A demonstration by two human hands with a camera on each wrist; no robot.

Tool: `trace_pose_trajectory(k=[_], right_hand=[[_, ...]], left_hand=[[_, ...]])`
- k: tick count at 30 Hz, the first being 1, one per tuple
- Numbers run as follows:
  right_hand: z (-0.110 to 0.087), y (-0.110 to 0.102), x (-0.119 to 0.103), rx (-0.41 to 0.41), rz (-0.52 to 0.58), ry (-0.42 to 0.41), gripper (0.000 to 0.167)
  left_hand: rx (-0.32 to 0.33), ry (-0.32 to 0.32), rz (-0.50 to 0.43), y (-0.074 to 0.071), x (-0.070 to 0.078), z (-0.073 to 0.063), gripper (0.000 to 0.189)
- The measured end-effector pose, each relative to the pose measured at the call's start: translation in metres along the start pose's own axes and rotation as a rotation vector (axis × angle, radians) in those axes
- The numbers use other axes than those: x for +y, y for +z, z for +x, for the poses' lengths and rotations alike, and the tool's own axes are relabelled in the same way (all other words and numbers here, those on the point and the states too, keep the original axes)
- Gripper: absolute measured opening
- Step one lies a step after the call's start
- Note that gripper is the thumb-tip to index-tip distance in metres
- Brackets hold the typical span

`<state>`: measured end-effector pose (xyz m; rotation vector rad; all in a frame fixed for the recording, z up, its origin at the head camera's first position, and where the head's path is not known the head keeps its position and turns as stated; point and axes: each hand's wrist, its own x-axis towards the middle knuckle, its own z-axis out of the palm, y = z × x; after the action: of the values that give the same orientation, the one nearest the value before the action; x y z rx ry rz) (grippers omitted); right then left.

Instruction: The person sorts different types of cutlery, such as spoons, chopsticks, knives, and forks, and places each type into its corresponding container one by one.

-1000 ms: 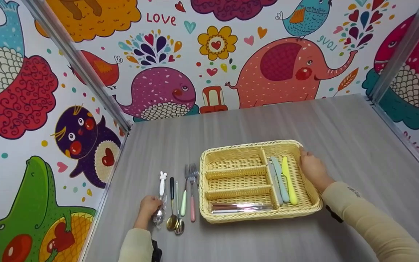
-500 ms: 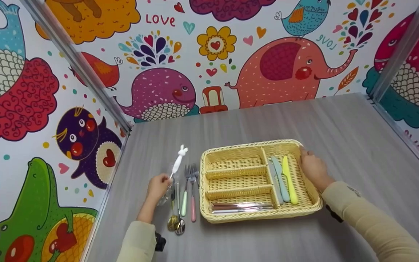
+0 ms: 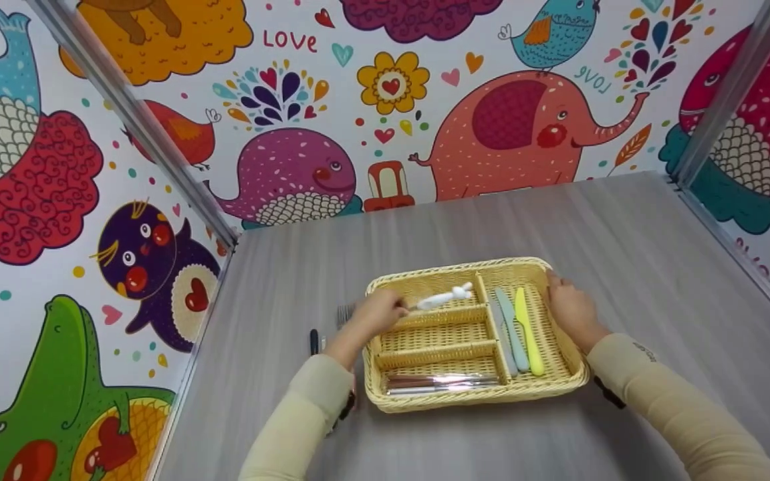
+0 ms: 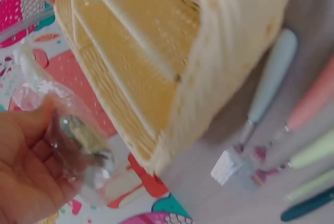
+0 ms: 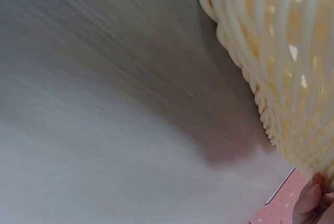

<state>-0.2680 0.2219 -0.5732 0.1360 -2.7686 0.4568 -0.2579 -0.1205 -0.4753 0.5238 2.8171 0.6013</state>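
Left hand [image 3: 379,314] pinches the white-handled spoon [image 3: 442,298], thumb against fingers, the bowl end inside a clear plastic wrap [image 4: 73,96]. Spoon is over the 11 o'clock compartment [image 3: 438,282] of the basket [image 3: 465,399] — looks held up, so probably not set down yet; can't tell if it touches anything there. Right hand [image 3: 571,307] grips the basket near 2 o'clock, apparently steadying it on the worktop [image 3: 425,234]; can't tell if it sits quite flat. Work looks like sorting cutlery, roughly half done at a guess. Done, it seems: knives, including a blue knife [image 3: 512,331] and a yellow knife [image 3: 523,334], lie side by side in the long 3 o'clock compartment; a shiny bundle [image 3: 442,383] lies in the 7 o'clock one, contents hard to make out. Left: the spoon, plus pieces on the worktop at the basket's 9 o'clock — fork tines [image 3: 345,314] show past the left arm; the left wrist view adds a gray-blue handle [image 4: 274,75], pink handle [image 4: 313,98], green handle [image 4: 313,148] and dark handle [image 4: 310,205], blurred.
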Motion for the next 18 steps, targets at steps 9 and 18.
trace_pose_trajectory(k=[9, 18], right_hand=[[0.001, -0.002, 0.001, -0.025, 0.022, 0.029, 0.038], [0.001, -0.002, 0.002, -0.031, 0.048, 0.039, 0.038]], left_hand=[[-0.037, 0.052, 0.277, 0.041, 0.019, 0.015, 0.020], [-0.109, 0.070, 0.491, 0.060, 0.023, 0.025, 0.022]])
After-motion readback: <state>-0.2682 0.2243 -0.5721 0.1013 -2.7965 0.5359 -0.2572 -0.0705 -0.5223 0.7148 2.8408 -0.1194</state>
